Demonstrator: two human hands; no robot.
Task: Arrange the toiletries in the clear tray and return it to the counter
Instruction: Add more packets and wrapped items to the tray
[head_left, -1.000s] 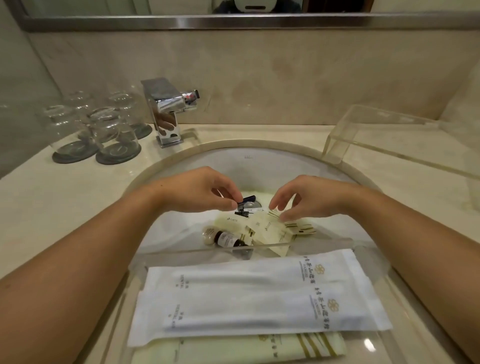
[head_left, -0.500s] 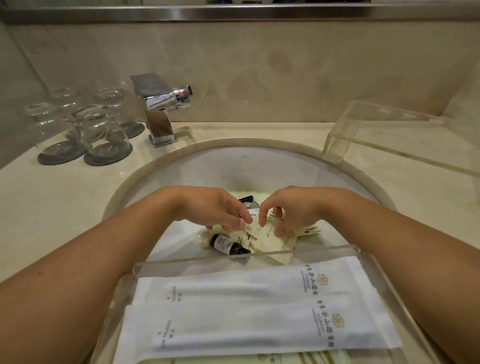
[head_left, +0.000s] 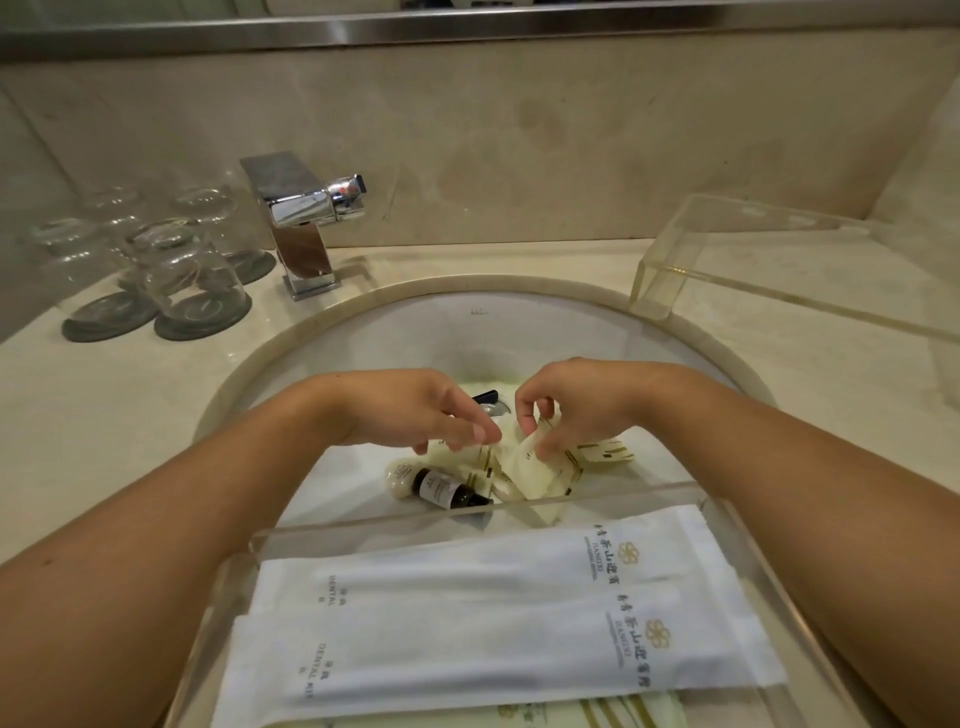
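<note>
A clear tray (head_left: 395, 525) rests across the near rim of the sink (head_left: 363, 343) and holds two white dental-kit packets (head_left: 493, 623) over cream sachets. In the sink bowl lies a pile of cream sachets (head_left: 524, 467), a small dark bottle (head_left: 441, 491) and a pale bottle (head_left: 400, 475). My left hand (head_left: 410, 410) reaches into the pile, fingertips on a sachet. My right hand (head_left: 576, 410) pinches a cream sachet by its top edge. A black item (head_left: 485, 397) shows behind my hands near the drain.
A chrome tap (head_left: 301, 223) stands at the back left of the sink. Upturned glasses (head_left: 182, 270) on dark coasters stand left of it. A clear acrylic stand (head_left: 779, 270) sits on the counter at the right. The wall and mirror edge close off the back.
Both hands have dropped lower into the sink bowl and closed in on the sachet pile. The right hand now pinches a sachet. The camera has tilted slightly down.
</note>
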